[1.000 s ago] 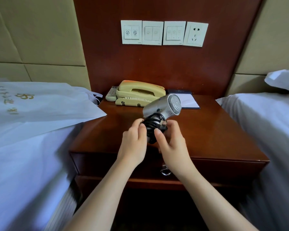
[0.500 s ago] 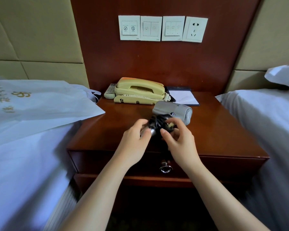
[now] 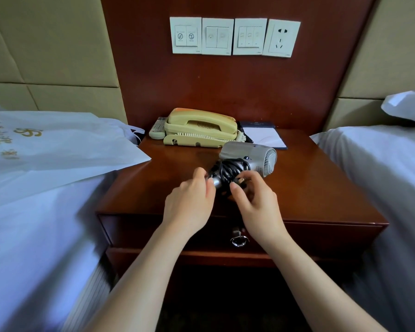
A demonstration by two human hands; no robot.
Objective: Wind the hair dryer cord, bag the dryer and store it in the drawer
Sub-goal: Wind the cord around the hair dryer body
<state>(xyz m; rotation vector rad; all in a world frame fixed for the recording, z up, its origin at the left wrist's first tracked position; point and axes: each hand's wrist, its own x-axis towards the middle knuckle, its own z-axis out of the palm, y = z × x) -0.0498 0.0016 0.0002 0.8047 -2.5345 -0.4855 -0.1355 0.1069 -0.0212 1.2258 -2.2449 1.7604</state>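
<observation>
Vs 1.0 s ago: hair dryer (image 3: 247, 155) swung from nose-up to level, so the barrel lies horizontal with the grille facing right. Little change vs 0.5 s ago.

The dryer sits over the nightstand (image 3: 321, 188) top, in front of the telephone (image 3: 199, 128); contact with the wood cannot be told. Cord (image 3: 228, 171) is wound in black loops round the handle. Left hand (image 3: 189, 204): fingers curled round the handle end. Right hand (image 3: 256, 207): thumb and fingers pinch the cord's end at the loops.

Room: white beds on both sides. A white bag (image 3: 58, 149) lies on the left bed, its corner over the nightstand edge. Drawer (image 3: 321, 236) closed. Switch plates (image 3: 235, 37) on the wood panel. Notepad (image 3: 266, 137) and remote (image 3: 157, 128) flank the telephone.
</observation>
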